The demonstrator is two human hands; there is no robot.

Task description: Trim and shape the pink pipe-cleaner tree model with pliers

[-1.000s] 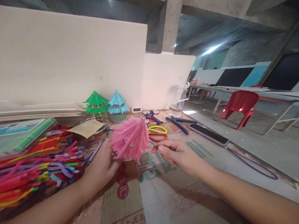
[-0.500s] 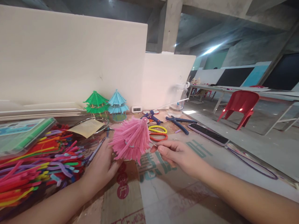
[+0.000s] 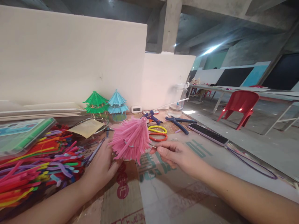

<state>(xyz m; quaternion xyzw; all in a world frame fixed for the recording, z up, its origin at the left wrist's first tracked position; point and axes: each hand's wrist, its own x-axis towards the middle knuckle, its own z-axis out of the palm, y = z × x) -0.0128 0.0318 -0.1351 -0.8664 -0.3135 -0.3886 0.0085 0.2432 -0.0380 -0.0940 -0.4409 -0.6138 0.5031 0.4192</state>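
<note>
- Moved since the earlier frame: only the right hand (image 3: 176,156), by a very slight shift of the fingers; no clear change in the pink two-tiered pipe-cleaner pavilion (image 3: 130,140).
- Left hand (image 3: 104,160): closed on the pavilion from its left, fingers partly hidden behind it.
- On the right: thumb and forefinger pinched on a thin metal tool (image 3: 153,145), pointed at the pavilion's right fringe; contact, cannot tell.
- Pavilion: between the hands, tilted, peak toward the right, in front of the scissors (image 3: 161,134).
- Behind: green pavilion (image 3: 94,101) and light-blue pavilion (image 3: 117,100), side by side.
- Left: heap of coloured pipe cleaners (image 3: 58,165).
- Beyond right hand: glue gun (image 3: 153,117), blue-handled pliers (image 3: 182,128), phone (image 3: 207,134).
</note>
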